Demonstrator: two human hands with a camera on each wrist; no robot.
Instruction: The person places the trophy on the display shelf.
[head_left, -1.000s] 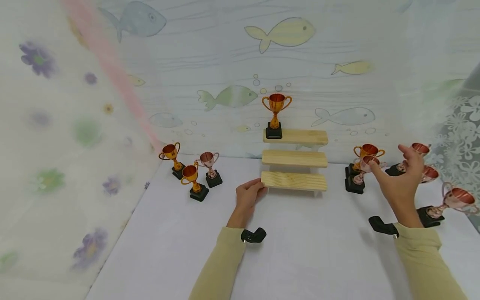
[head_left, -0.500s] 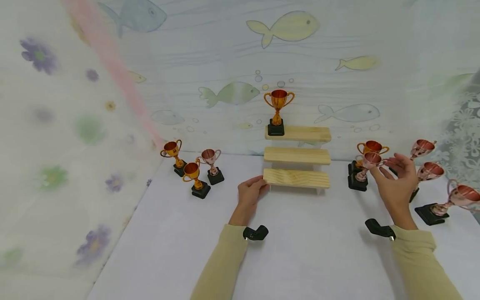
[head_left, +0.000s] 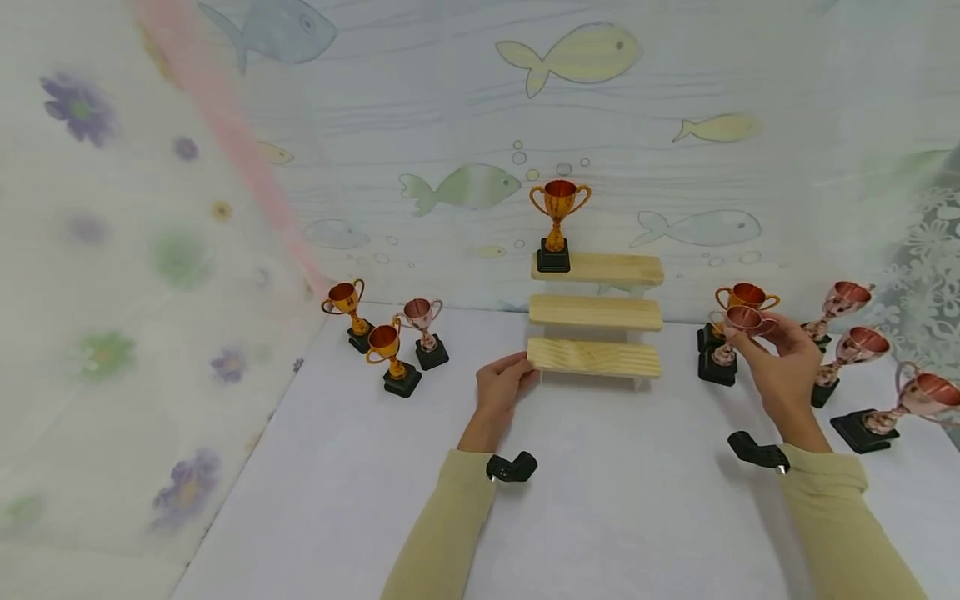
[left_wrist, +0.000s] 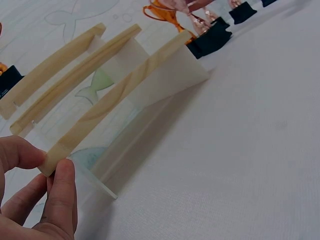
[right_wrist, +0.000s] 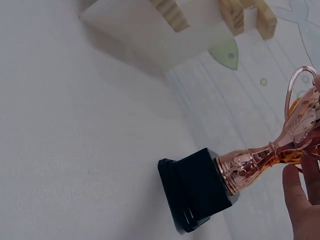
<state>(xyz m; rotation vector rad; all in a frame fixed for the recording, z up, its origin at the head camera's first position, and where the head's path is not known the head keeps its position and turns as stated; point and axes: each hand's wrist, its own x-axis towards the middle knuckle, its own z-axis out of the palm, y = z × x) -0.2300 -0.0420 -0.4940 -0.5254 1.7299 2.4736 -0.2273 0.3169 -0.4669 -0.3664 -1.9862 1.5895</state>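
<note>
My left hand (head_left: 501,392) pinches the left end of the lowest wooden board of a three-step display stand (head_left: 594,358). In the left wrist view, thumb and fingers (left_wrist: 60,195) grip that board's corner. My right hand (head_left: 783,367) holds a rose-gold trophy cup (head_left: 742,318) by its bowl, thumb in front and fingers round the far side. Its black base (right_wrist: 195,187) appears to stand on the white table. Directly behind it is a gold trophy (head_left: 748,293), partly hidden. Another gold trophy (head_left: 557,218) stands at the left end of the top step.
Three trophies stand at the left: two gold, including the front one (head_left: 386,350), and one rose-gold (head_left: 422,325). Right of my right hand are more rose-gold trophies (head_left: 862,346), the nearest (head_left: 892,408) by the table's right side. A fish-patterned curtain (head_left: 457,108) hangs behind.
My right hand has moved left and down from above the right-hand trophies and closed round the rose-gold trophy's bowl. My left hand keeps its grip on the stand.
</note>
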